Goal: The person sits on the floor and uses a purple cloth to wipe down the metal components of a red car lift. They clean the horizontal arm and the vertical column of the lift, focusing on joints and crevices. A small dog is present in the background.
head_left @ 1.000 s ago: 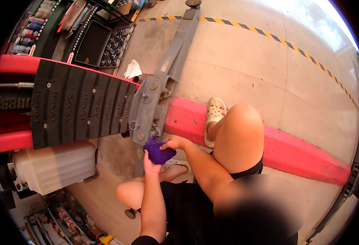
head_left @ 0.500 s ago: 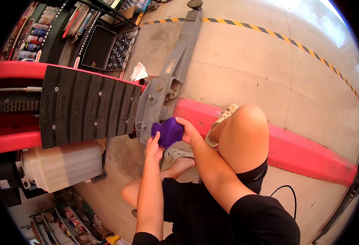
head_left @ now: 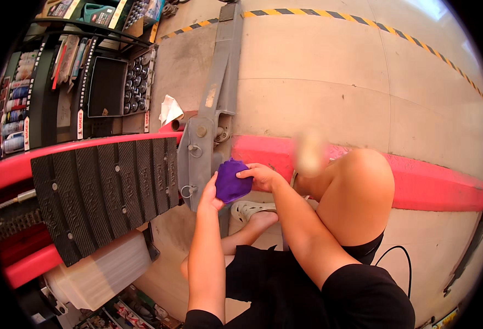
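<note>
The left grip and right grip are both clamped on a purple cloth; a grey metal bracket stands just beyond the left grip.

It's a workshop — stocked shelves, striped tape.

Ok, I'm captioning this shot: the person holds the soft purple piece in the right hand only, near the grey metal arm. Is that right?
Not quite: the head view shows both the left hand and the right hand holding the soft purple piece, near the grey metal arm.
</note>
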Tool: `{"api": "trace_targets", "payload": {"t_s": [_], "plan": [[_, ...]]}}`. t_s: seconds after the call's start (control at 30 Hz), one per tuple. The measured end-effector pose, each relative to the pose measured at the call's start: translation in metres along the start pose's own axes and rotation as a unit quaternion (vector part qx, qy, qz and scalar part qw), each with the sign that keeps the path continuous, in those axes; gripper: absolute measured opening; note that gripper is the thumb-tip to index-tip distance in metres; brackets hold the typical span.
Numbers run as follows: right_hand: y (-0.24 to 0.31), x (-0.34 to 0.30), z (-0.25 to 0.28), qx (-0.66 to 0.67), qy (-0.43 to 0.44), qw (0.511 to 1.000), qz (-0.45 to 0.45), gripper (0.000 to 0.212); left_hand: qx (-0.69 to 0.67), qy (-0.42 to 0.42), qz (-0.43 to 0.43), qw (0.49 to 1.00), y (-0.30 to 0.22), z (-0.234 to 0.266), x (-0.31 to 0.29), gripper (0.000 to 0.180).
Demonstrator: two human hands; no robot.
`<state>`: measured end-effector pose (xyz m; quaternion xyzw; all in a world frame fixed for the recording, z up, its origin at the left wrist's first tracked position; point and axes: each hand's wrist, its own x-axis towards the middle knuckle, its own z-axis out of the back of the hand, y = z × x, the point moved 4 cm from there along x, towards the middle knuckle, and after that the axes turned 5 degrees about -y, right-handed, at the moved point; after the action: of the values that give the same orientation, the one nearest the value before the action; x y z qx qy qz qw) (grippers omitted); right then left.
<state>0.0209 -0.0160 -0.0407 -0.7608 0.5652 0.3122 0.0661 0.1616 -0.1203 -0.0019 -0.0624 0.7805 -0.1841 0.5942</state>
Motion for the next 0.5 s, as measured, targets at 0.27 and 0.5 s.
{"api": "trace_targets", "payload": {"t_s": [0.27,0.5], "plan": [[-0.004,0.034,0.011,0.251,0.015,0.966,0.066,0.039,0.049,-0.061,0.056,0.995,-0.009,-0.031,0.015,0.043],[0.035,0.111,0.036,0.111,-0.241,0.941,0.209,0.032,0.602,-0.234,-0.391,0.656,-0.095,-0.056,-0.004,0.029]]}}
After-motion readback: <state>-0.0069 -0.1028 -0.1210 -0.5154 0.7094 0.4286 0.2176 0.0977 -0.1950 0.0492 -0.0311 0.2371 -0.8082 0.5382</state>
